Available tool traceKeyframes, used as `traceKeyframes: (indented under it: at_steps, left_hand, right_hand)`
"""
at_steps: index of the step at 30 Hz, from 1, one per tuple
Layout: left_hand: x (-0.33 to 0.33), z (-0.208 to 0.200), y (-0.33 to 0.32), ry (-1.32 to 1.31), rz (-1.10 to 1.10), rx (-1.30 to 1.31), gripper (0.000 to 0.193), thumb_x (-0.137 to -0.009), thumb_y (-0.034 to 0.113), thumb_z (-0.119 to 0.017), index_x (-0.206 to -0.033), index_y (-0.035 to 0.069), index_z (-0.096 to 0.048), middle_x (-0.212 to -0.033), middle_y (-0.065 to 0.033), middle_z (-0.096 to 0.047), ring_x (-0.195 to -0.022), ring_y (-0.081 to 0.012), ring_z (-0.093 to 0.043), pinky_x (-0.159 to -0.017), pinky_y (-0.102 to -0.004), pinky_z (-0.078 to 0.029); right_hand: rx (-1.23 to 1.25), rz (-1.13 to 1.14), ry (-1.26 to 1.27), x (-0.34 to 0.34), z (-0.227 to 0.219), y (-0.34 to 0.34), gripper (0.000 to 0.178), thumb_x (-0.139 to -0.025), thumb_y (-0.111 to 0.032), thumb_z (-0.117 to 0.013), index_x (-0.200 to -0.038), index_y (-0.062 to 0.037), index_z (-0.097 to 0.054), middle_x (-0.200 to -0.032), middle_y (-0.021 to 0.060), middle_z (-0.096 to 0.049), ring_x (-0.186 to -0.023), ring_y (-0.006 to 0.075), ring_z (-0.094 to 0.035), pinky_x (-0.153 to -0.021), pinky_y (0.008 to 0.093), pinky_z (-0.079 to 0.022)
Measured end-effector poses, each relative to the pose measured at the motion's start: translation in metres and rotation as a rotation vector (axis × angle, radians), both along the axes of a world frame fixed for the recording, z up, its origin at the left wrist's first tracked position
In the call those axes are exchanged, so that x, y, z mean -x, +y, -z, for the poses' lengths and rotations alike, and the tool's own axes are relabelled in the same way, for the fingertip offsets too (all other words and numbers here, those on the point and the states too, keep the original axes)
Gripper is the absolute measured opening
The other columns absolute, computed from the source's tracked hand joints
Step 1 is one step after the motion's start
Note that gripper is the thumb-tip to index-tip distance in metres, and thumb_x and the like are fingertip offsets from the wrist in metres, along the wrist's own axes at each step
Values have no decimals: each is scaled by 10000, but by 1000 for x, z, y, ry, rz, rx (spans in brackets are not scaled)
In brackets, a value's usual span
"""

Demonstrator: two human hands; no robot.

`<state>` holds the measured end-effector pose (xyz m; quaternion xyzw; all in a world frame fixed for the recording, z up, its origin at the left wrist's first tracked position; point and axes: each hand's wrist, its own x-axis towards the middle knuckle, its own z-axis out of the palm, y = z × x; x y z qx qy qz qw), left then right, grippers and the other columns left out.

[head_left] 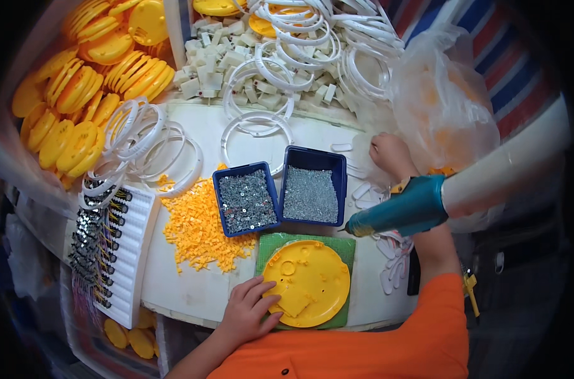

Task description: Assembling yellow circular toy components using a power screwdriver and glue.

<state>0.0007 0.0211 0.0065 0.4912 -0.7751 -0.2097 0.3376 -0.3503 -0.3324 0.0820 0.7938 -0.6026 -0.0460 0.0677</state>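
A round yellow plastic cover (322, 278), inner side up, lies on a green mat (271, 245) at the table's near edge. My left hand (250, 309) rests against its left rim, fingers spread and fingertips on the edge. Farther off to the right, my right hand (388, 153) is curled closed beside the clear plastic bag; whatever its fingers hold is hidden. A teal electric screwdriver (397, 211) hangs tip-left over my right forearm. Behind the cover stand two blue bins, one of washer-like metal pieces (246, 199), one of small screws (310, 194).
Small yellow parts (202, 227) are heaped left of the bins. A white ribbed tray (138, 252) holds wired components. White rings (258, 136), pale blocks (211, 69) and yellow covers (85, 82) pile up behind. White oval pieces (394, 259) lie at right, near a cloudy bag (445, 95).
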Motion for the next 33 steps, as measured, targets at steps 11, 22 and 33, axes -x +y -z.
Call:
traceKeyframes:
  at_steps: [11, 22, 33]
  left_hand:
    - [-4, 4, -1, -26, 25, -19, 375, -813, 321, -801, -1115, 126, -692, -1309, -47, -636, -1285, -274, -559, -974, -436, -461]
    - [-1, 4, -10, 8, 74, -25, 363, -809, 331, -804, -1093, 134, -694, -1294, -38, -647, -1269, -253, -568, -922, -428, -455]
    - [-6, 1, -7, 5, 75, -19, 363, -798, 310, -810, -1089, 127, -696, -1264, -50, -660, -1251, -264, -580, -937, -431, -457]
  right_hand:
    - [-174, 214, 75, -1, 18, -49, 305, -913, -270, -676, -1062, -16, -756, -1024, 233, -735, -929, 393, -711, -850, 472, -554]
    - [157, 202, -32, 34, 20, -65, 295, -909, -286, -687, -1102, -69, -741, -1045, 203, -744, -967, 403, -713, -884, 495, -557]
    - [204, 231, 194, 48, 59, -89, 236, -935, -220, -690, -1086, -44, -728, -966, 173, -744, -925, 328, -727, -811, 444, -564]
